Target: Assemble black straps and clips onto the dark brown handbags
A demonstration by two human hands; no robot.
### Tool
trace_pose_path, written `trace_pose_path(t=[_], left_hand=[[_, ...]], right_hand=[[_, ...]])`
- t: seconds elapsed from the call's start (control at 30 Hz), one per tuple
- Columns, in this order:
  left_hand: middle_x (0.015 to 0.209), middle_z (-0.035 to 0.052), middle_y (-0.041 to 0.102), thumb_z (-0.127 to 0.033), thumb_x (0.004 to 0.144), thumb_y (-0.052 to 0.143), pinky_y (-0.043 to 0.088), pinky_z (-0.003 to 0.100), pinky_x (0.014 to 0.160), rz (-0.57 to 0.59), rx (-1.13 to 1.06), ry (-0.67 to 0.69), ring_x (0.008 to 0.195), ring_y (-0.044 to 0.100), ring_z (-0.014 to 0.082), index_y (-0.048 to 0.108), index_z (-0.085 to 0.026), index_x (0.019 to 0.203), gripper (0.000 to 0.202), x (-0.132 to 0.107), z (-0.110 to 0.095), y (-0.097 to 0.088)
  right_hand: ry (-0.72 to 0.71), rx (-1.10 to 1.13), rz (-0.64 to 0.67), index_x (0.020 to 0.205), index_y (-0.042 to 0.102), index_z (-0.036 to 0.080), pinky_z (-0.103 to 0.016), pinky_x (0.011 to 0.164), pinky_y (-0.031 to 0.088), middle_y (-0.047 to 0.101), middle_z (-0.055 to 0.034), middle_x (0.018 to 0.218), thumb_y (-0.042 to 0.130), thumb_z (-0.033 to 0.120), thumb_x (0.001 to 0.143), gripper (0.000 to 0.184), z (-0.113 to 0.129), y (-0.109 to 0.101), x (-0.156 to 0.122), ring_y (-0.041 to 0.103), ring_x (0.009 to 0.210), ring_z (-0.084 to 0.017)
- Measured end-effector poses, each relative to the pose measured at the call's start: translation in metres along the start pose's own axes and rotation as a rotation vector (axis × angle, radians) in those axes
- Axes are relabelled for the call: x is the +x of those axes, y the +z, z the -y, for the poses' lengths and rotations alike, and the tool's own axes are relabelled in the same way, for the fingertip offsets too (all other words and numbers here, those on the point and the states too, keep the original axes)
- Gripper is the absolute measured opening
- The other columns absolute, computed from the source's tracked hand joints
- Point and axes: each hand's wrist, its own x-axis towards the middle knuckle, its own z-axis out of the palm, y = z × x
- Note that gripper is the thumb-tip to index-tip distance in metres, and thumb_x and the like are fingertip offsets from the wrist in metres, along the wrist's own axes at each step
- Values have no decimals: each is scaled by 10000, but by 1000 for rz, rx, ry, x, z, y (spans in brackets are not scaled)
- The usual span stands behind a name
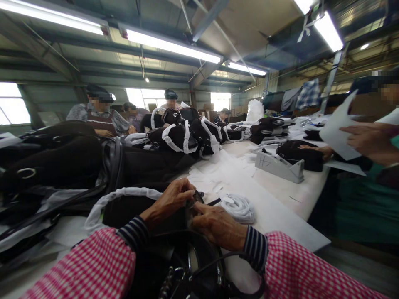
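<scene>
A black handbag (177,249) lies right in front of me, with a zipper, thin straps and metal clasps near its lower end. Above its far edge my left hand (173,201) is closed, thumb and fingers pinching a small dark part of the bag. My right hand (215,224) meets it from the other side, fingers bent onto the same part. The fingers mostly cover what they pinch. Just behind, a handle wrapped in white (124,192) arches beside my left wrist. To the right of my hands lies a coil of white cord (237,207).
Black bags (56,166) are heaped at left, and more with white-wrapped handles (177,137) stand ahead. White sheets (218,170) cover part of the table (280,203). A grey tape dispenser (279,167) stands at right. There a co-worker's hand (370,139) holds white paper; other people sit across.
</scene>
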Motion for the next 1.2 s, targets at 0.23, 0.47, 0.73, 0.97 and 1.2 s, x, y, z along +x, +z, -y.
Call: trace_pose_path(t=[0.23, 0.47, 0.73, 0.97, 1.2], left_hand=[[918, 75, 719, -336, 763, 698, 471, 247, 649, 102, -256, -60, 751, 641, 151, 541, -168, 784, 231, -8, -6, 8], [616, 2, 614, -442, 718, 779, 392, 235, 557, 60, -266, -91, 547, 523, 105, 584, -137, 727, 362, 0, 9, 7], [660, 27, 653, -464, 633, 870, 409, 250, 554, 69, -255, -69, 569, 544, 127, 670, -106, 787, 438, 0, 7, 10], [780, 69, 718, -416, 697, 828, 464, 284, 687, 94, -256, -61, 701, 616, 167, 725, -105, 837, 356, -6, 1, 11], [763, 58, 733, -236, 585, 798, 460, 295, 717, 47, -172, -22, 734, 631, 195, 761, -117, 789, 238, -1, 9, 12]], right_hand=[[229, 701, -261, 797, 715, 186, -260, 595, 502, 692, -16, 741, 655, 179, 847, 79, -11, 25, 9, 674, 663, -170], [435, 1161, -434, 770, 671, 149, -188, 337, 387, 683, -7, 588, 842, 377, 715, 290, -11, 25, 13, 589, 407, -130], [448, 1242, -573, 801, 721, 124, -176, 371, 434, 723, -43, 734, 858, 445, 731, 356, -19, 18, 9, 628, 511, -118], [479, 1285, -605, 842, 709, 124, -161, 354, 428, 727, -45, 754, 882, 452, 692, 400, -22, 18, 9, 642, 520, -121], [498, 1323, -600, 848, 691, 122, -152, 351, 420, 729, -49, 770, 880, 481, 694, 434, -19, 17, 8, 646, 517, -116]])
